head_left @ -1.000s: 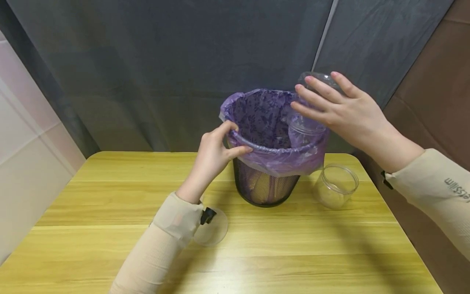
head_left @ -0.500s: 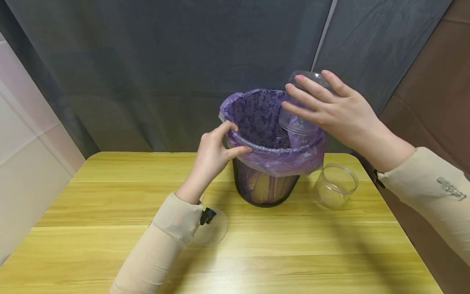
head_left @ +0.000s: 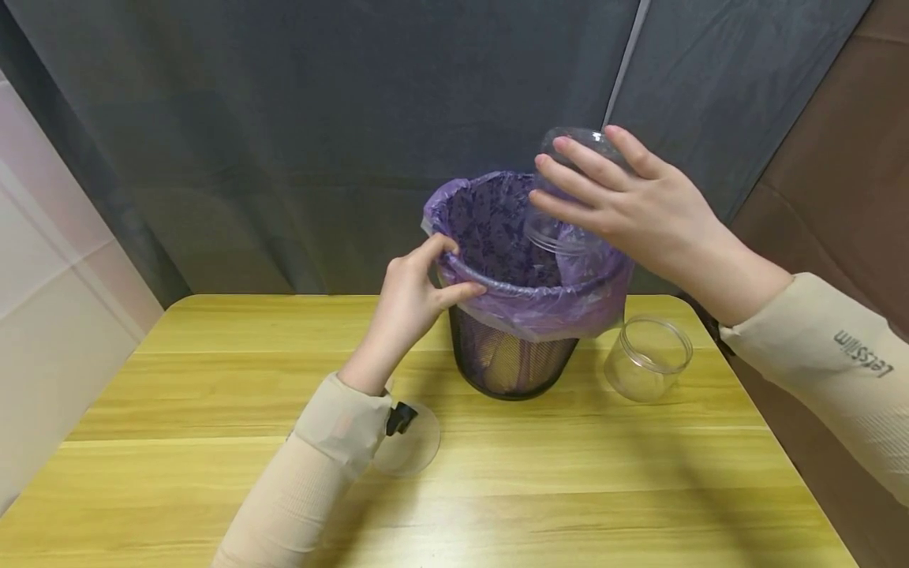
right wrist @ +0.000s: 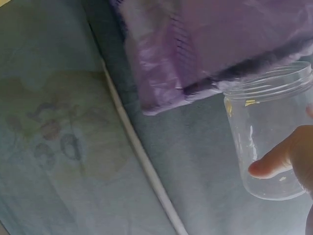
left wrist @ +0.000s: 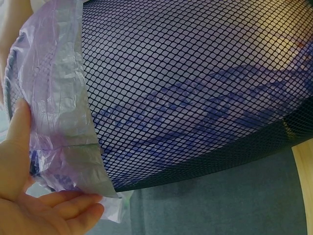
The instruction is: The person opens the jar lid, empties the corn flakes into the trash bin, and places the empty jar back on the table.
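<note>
A black mesh trash bin [head_left: 514, 367] stands on the table, lined with a purple plastic bag [head_left: 525, 312] folded over its rim. At the near-left rim my left hand [head_left: 412, 292] pinches bin and bag, thumb outside, fingers partly hidden. My right hand [head_left: 625, 201] holds a clear plastic jar [right wrist: 259, 122] mouth-down above the right side of the bin opening. In the right wrist view the thumb [right wrist: 274, 164] presses the jar's side, and its threaded mouth is beside the bag's edge. In the head view the fingers cover much of the jar.
Another clear jar [head_left: 646, 367], without a lid, stands right of the bin on the wooden table [head_left: 533, 497]. A clear round disc [head_left: 415, 446] lies partly behind the left cuff. A grey curtain [head_left: 319, 142] hangs at the back.
My right hand has moved left and slightly up, bringing the jar further over the bin opening. My left hand keeps its hold on the rim.
</note>
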`<state>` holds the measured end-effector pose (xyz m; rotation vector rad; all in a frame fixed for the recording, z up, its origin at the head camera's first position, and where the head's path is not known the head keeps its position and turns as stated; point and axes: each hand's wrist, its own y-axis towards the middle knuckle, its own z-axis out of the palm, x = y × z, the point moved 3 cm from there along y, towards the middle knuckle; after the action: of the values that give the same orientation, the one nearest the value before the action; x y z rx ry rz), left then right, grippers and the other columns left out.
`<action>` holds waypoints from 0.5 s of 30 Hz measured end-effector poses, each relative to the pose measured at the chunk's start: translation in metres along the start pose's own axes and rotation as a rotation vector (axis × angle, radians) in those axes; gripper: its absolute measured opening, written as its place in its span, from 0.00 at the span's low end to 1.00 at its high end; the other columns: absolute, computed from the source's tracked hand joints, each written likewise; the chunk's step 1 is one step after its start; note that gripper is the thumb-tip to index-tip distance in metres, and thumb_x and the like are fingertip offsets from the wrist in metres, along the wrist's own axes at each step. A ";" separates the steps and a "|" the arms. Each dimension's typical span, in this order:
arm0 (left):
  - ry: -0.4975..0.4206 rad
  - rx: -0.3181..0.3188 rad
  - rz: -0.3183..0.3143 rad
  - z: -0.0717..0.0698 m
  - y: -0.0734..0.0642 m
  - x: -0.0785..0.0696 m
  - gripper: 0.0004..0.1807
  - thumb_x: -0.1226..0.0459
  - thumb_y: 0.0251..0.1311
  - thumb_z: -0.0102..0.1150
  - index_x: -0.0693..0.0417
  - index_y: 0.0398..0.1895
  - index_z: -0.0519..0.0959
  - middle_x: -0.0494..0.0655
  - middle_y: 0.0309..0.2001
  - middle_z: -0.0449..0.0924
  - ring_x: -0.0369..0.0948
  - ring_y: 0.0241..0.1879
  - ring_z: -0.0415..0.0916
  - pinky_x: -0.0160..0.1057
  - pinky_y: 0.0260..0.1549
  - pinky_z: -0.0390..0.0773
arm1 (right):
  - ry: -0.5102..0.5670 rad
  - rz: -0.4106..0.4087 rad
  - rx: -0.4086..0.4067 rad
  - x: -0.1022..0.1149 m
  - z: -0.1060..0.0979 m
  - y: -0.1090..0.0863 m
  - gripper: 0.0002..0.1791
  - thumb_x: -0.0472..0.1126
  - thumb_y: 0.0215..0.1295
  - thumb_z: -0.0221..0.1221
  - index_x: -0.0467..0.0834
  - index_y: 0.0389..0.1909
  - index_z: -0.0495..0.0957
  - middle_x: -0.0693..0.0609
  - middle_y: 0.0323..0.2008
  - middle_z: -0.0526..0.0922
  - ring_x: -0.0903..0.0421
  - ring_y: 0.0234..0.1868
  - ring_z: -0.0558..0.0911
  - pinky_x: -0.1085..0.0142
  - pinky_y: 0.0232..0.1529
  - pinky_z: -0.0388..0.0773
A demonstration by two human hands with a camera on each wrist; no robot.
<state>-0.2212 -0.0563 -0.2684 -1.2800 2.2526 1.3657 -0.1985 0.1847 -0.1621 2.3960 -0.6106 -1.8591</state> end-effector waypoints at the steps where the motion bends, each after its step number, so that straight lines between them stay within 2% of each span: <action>1: -0.003 0.002 -0.003 0.000 0.000 0.000 0.24 0.55 0.43 0.75 0.51 0.41 0.75 0.47 0.30 0.77 0.41 0.20 0.60 0.40 0.24 0.65 | 0.017 0.000 0.002 0.000 0.001 -0.002 0.48 0.22 0.47 0.65 0.52 0.70 0.62 0.48 0.71 0.57 0.50 0.72 0.51 0.51 0.68 0.49; 6: -0.005 0.007 -0.012 0.000 0.000 0.000 0.24 0.55 0.44 0.75 0.51 0.41 0.75 0.47 0.29 0.77 0.41 0.20 0.58 0.40 0.23 0.64 | 0.099 0.019 0.017 0.000 0.010 -0.014 0.50 0.21 0.42 0.66 0.51 0.69 0.63 0.47 0.71 0.58 0.50 0.72 0.51 0.51 0.68 0.47; 11: 0.000 0.008 -0.011 0.000 -0.001 0.001 0.24 0.55 0.43 0.75 0.51 0.41 0.75 0.46 0.28 0.76 0.41 0.20 0.57 0.40 0.23 0.64 | 0.128 0.039 0.069 -0.001 0.017 -0.023 0.50 0.20 0.41 0.67 0.52 0.68 0.65 0.47 0.71 0.58 0.51 0.72 0.52 0.52 0.69 0.46; 15: 0.000 0.008 -0.009 -0.001 -0.001 0.000 0.24 0.55 0.43 0.75 0.51 0.42 0.75 0.47 0.27 0.76 0.41 0.19 0.57 0.40 0.22 0.63 | 0.139 0.034 0.078 0.000 0.019 -0.025 0.51 0.20 0.40 0.69 0.52 0.67 0.65 0.47 0.71 0.58 0.51 0.72 0.52 0.51 0.69 0.46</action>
<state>-0.2208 -0.0573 -0.2686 -1.2857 2.2472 1.3527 -0.2091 0.2116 -0.1746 2.5193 -0.7195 -1.6680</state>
